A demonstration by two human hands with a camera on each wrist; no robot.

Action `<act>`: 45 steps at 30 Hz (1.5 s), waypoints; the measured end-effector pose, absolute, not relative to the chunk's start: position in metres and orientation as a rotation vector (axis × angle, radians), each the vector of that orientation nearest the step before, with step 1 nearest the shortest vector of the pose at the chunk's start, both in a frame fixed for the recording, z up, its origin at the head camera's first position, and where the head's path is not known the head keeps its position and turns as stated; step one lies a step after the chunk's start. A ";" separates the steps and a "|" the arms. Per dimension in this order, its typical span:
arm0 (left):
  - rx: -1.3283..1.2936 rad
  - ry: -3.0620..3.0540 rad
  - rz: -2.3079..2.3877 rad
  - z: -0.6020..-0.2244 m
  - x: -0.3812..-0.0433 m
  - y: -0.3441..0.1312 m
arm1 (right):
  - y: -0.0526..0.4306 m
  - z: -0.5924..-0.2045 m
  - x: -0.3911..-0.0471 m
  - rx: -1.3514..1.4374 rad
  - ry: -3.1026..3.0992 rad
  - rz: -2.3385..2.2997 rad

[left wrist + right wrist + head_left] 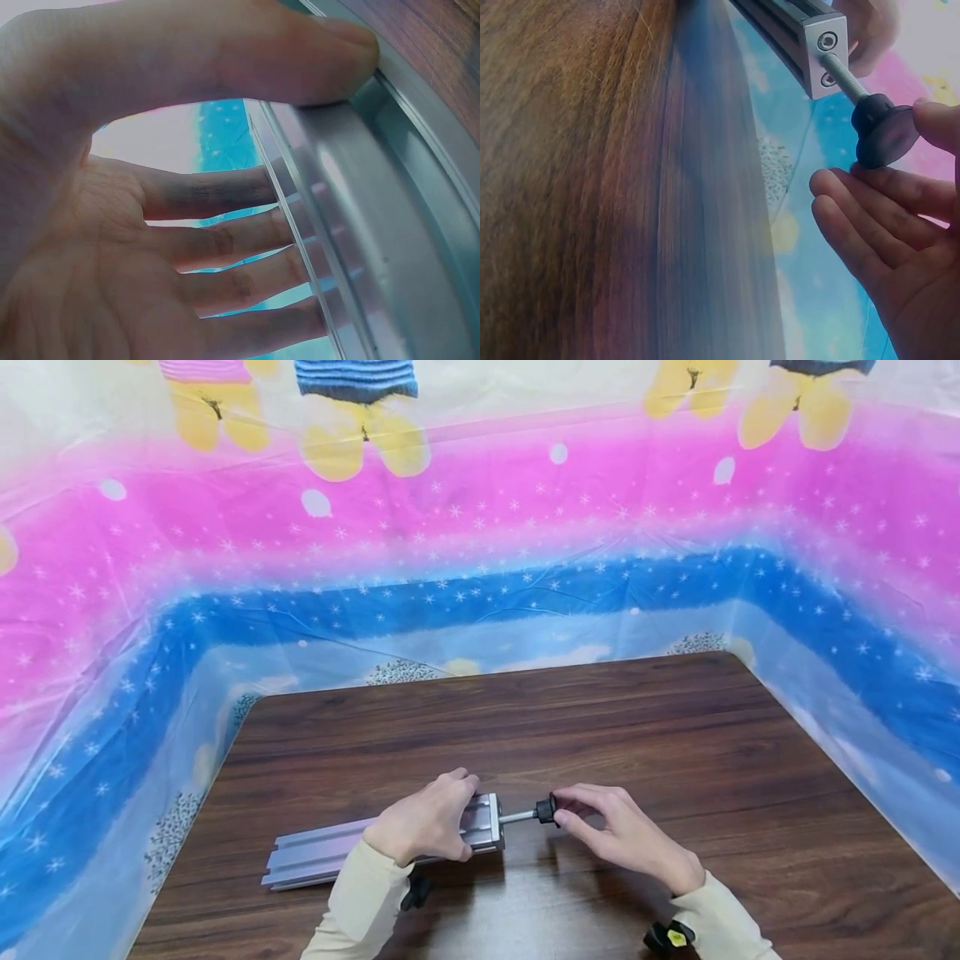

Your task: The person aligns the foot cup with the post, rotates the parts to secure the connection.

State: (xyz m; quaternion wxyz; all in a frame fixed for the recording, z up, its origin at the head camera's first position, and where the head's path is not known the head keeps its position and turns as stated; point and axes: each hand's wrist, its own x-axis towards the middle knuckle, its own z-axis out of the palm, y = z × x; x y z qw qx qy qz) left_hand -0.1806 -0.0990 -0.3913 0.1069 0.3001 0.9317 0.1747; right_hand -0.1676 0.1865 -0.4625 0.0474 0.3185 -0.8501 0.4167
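Note:
A silver slotted aluminium profile (322, 852) lies lengthwise on the left half of the table, its capped end toward the right. My left hand (427, 818) grips it near that end, thumb (330, 60) on the near side and fingers across the far side. Out of the end plate (827, 60), which has two socket screws, sticks a threaded rod (517, 817) with a black levelling foot (885, 135) at its tip. My right hand (626, 831) pinches the foot's round base between thumb and fingers; in the right wrist view the other fingers stretch out below it.
The dark wood-grain table (525, 718) spreads out beyond both hands. A pink and blue printed cloth (480, 527) hangs along its back and sides. Black wrist straps (667, 937) show below the sleeves.

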 end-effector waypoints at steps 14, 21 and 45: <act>0.876 2.738 0.515 -0.391 -0.181 -0.099 | 0.188 -0.457 -0.165 1.073 -2.463 1.107; 0.874 2.744 0.516 -0.390 -0.182 -0.098 | 0.186 -0.456 -0.168 1.153 -2.373 1.113; 0.869 2.743 0.495 -0.394 -0.180 -0.097 | 0.186 -0.458 -0.173 0.985 -2.722 1.194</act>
